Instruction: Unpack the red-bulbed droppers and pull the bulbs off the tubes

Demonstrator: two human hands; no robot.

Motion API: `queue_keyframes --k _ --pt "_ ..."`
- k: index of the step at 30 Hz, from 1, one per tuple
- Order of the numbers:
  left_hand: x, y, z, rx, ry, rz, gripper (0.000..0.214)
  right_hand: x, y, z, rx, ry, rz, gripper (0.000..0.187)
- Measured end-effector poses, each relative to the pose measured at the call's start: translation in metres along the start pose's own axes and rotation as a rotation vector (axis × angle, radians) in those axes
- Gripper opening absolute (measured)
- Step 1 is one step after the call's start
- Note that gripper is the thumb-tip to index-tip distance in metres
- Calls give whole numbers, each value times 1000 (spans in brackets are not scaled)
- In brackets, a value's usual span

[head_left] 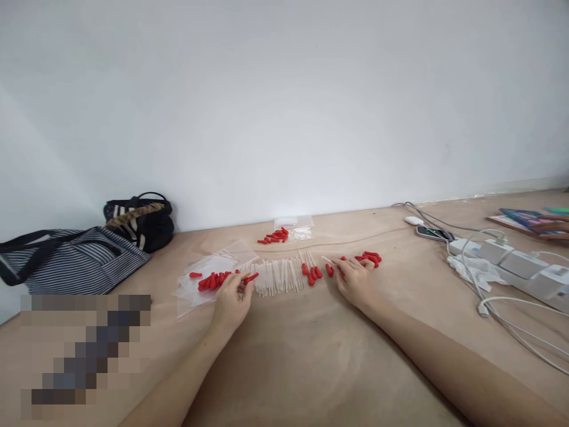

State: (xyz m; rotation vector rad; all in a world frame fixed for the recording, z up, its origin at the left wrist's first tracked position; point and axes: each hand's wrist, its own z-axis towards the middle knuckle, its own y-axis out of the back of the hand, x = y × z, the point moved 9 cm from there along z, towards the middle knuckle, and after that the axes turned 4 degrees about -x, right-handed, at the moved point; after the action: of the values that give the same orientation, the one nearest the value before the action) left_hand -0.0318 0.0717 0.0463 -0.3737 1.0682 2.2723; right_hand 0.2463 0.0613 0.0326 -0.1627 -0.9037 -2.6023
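Note:
My left hand (pixel 232 298) rests on the table with its fingers curled around red-capped droppers (pixel 212 280) that lie on clear plastic bags (pixel 195 283). My right hand (pixel 353 277) pinches a clear tube with a red bulb (pixel 329 267) beside a small heap of red bulbs (pixel 370 258). Between the hands lies a row of clear dropper tubes (pixel 278 276), with a few red bulbs (pixel 312 273) at its right end. Another pile of red bulbs (pixel 275 236) sits farther back by a small clear bag (pixel 297 225).
A striped tote bag (pixel 75 261) and a black bag (pixel 142 222) stand at the left by the wall. At the right lie white power strips (pixel 520 264) with cables, a phone (pixel 431 232) and another person's hand (pixel 553 227) on a book.

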Motion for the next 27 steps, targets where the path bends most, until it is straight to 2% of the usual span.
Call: queue_keyframes --k 2,5,10,17,19,22,27 --pt "13 2 7 -25 28 85 21 -7 -1 4 -12 -29 -75 23" --pt "21 -3 11 10 22 193 16 -11 -4 6 11 -33 -170 24" --pt "20 -7 10 30 -1 261 18 -10 -13 6 83 -27 -242 24" --pt "22 3 12 -37 -33 317 19 -13 -23 3 182 -44 -248 26" --pt "13 5 10 -59 -74 356 20 -14 -25 2 197 -46 -250 25" --pt "-12 -2 6 -50 -154 381 18 -15 -28 2 221 -51 -266 25" --pt "-63 -40 0 81 -283 360 14 -15 -30 3 243 -57 -276 23"
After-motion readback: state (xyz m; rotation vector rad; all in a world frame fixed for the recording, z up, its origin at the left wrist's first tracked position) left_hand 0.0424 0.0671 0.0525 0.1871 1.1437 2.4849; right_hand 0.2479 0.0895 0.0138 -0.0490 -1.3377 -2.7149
